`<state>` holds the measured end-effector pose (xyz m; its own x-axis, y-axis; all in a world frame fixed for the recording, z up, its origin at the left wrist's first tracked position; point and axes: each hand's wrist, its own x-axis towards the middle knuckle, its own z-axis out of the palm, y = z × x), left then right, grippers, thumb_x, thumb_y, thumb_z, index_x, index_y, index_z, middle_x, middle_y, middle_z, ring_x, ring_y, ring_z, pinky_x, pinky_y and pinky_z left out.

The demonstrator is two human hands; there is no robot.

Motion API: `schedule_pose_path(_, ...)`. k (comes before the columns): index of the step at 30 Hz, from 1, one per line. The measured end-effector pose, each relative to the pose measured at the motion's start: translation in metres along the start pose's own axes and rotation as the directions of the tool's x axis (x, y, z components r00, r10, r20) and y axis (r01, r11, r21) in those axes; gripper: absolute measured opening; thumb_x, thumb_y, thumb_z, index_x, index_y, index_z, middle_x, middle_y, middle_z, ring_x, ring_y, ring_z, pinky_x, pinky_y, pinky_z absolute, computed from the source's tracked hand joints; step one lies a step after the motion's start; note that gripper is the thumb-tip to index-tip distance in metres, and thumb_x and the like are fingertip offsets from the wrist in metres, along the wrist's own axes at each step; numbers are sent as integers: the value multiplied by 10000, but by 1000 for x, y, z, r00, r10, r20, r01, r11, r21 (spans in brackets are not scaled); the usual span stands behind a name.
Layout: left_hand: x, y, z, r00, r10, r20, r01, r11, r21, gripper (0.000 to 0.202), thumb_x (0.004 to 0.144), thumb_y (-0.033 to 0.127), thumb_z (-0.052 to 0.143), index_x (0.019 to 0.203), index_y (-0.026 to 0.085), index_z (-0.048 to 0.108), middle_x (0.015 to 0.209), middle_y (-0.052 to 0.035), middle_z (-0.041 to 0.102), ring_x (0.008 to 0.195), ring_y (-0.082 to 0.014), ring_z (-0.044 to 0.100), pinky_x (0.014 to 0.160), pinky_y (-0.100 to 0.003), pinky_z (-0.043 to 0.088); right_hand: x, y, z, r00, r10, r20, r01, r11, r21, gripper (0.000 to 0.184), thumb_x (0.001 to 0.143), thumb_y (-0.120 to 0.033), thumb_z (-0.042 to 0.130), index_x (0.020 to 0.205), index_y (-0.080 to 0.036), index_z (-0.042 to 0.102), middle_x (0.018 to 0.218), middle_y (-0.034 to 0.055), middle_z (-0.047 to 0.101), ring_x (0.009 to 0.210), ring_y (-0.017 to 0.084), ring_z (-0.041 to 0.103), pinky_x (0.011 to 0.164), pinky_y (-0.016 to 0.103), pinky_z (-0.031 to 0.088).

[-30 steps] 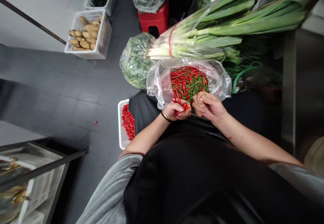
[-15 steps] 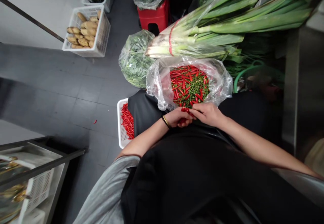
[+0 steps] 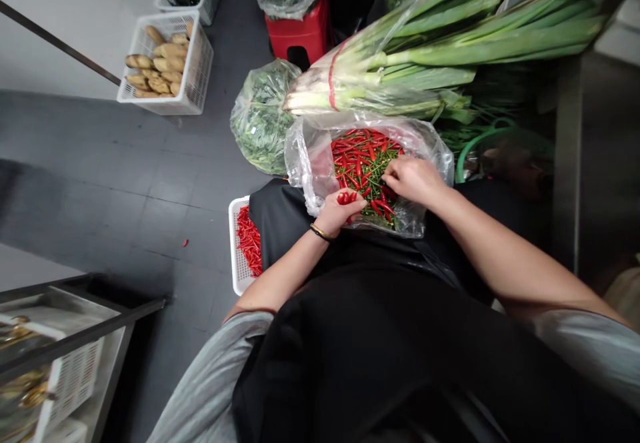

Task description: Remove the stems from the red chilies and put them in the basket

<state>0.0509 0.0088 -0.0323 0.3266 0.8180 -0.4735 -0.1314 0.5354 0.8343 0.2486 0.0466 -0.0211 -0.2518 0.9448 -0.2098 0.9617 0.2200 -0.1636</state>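
My left hand (image 3: 340,211) is shut on a few red chilies (image 3: 347,197), which show between the fingers, and it rests at the near edge of a clear plastic bag (image 3: 311,169). The bag is open and filled with a heap of green-stemmed red chilies (image 3: 363,166). My right hand (image 3: 413,179) lies over the heap with its fingertips down among the stems. Whether those fingers hold a chili is hidden. Left of my lap, a white plastic basket (image 3: 231,246) holds loose red chilies.
A black apron covers my lap. Bagged leafy greens (image 3: 261,119) and a bundle of leeks (image 3: 380,76) stand just beyond the bag. Baskets of ginger (image 3: 165,63) and dark greens stand on the grey tiled floor. A red stool (image 3: 297,33) and a metal shelf (image 3: 75,323) are nearby.
My right hand has moved off my left hand and onto the chili heap. My left hand has moved slightly away from my body, holding chilies, and the view has shifted slightly.
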Motion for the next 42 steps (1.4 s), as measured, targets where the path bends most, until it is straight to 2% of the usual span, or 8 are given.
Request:
schedule_pose_path(9,6,5,4,999,32,-20,-32,999,1,396,607,401,805,661,168,490,458,82,452,390,-38,374,413,-198,250,5,-8,8,990,4,139,9,995,-95,295,903,-299,454,1008,-112,657,1063,183,665,853,266,646,686,330,423)
schedule_pose_path(17,11,16,13,986,117,120,-129,987,100,347,544,331,846,669,135,589,550,47,545,504,-39,434,497,-193,323,-19,-12,-30,992,-99,-78,125,806,579,279,880,-429,508,736,-200,576,683,47,634,633,178,562,625,296,420)
schedule_pose_path(22,3,17,16,978,-31,207,39,999,-34,401,653,375,764,519,161,452,405,46,423,366,-44,349,391,-219,216,-36,-23,-18,966,-31,-255,84,977,196,376,958,-401,344,920,-154,625,970,164,659,889,264,596,753,355,430)
schedule_pose_path(30,7,14,-8,991,-50,128,69,986,-152,249,604,297,730,718,102,625,515,9,561,409,-52,400,401,-208,254,-2,-10,19,972,120,204,-103,991,-90,320,888,-390,508,888,-124,687,916,177,710,862,284,660,676,344,460)
schedule_pose_path(33,10,11,-3,1000,-1,25,3,995,-95,314,553,309,808,702,118,609,533,28,567,460,-50,444,467,-204,324,3,5,8,977,123,173,-153,972,177,250,832,-401,582,729,-177,625,734,100,692,717,226,643,628,314,459)
schedule_pose_path(36,13,12,8,998,61,23,-60,998,-28,373,499,305,861,717,117,624,600,35,589,557,-52,494,579,-211,391,-6,10,-8,982,40,185,-150,762,630,326,835,-494,569,687,-213,494,548,23,597,523,162,560,553,288,436)
schedule_pose_path(38,15,12,15,995,66,81,-66,998,-4,367,490,296,870,674,122,605,601,39,582,558,-49,484,577,-213,383,-16,1,-14,994,11,105,-85,674,734,341,857,-516,524,700,-223,447,547,15,575,509,154,533,545,285,422)
schedule_pose_path(42,15,8,20,984,-100,147,106,994,-29,399,570,324,834,524,145,480,440,52,456,401,-31,353,417,-218,233,-31,-25,-12,976,-20,-219,105,917,386,283,917,-432,418,776,-202,505,772,105,631,726,221,582,651,320,417)
